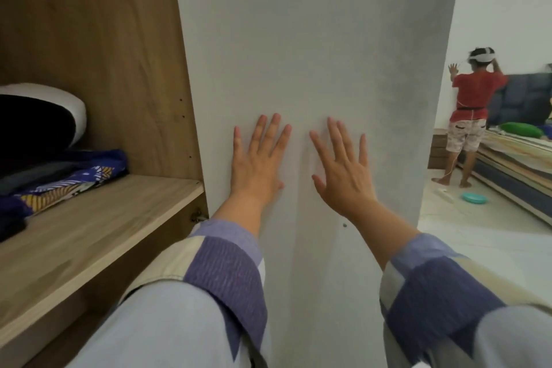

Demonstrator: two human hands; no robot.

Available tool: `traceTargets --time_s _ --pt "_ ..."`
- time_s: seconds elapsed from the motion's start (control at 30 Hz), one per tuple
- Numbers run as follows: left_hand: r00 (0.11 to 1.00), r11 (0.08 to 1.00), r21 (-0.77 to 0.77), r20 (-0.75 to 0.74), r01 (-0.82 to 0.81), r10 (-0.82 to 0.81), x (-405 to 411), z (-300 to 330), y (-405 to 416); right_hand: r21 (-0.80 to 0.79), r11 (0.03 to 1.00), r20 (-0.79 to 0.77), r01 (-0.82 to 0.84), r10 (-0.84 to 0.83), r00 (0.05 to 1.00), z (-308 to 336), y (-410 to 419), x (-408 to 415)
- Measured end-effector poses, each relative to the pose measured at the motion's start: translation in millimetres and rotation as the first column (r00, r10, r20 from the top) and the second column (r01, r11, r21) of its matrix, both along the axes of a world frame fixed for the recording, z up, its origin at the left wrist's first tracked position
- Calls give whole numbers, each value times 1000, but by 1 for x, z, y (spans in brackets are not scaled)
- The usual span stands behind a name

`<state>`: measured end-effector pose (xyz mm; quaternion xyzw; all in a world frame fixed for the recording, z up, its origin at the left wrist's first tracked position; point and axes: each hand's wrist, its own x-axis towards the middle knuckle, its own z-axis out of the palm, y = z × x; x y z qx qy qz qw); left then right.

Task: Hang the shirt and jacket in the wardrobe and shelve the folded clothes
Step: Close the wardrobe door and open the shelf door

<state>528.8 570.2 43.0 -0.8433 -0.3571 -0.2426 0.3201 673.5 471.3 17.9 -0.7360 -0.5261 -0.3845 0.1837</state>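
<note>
My left hand [259,161] and my right hand [343,170] lie flat, fingers spread, against the pale grey wardrobe door [313,39], side by side near its middle. Left of the door the wardrobe stands open: a wooden shelf [98,227] carries folded clothes [64,179], dark blue with a yellow and white leaf print, with grey folded pieces on top. Behind them lies a black and white rounded item [38,119]. No hanging shirt or jacket shows in this view.
At the far right another person [469,116] in a red top stands by a bed [519,158]. A teal bowl [474,198] and a white cable lie on the pale floor [466,236]. The door's hinge [197,216] sits just below the shelf edge.
</note>
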Motion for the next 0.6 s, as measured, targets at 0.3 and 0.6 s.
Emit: traceTargets --time_s 0.3,0.6 --pt "905 905 -37 21 -423 424 -105 -33 -23 5 849 1 -528 528 849 -32 72 -94" --pt "476 464 -182 -23 -867 879 -198 -74 -179 -125 442 -118 -888 883 455 -46 24 -196"
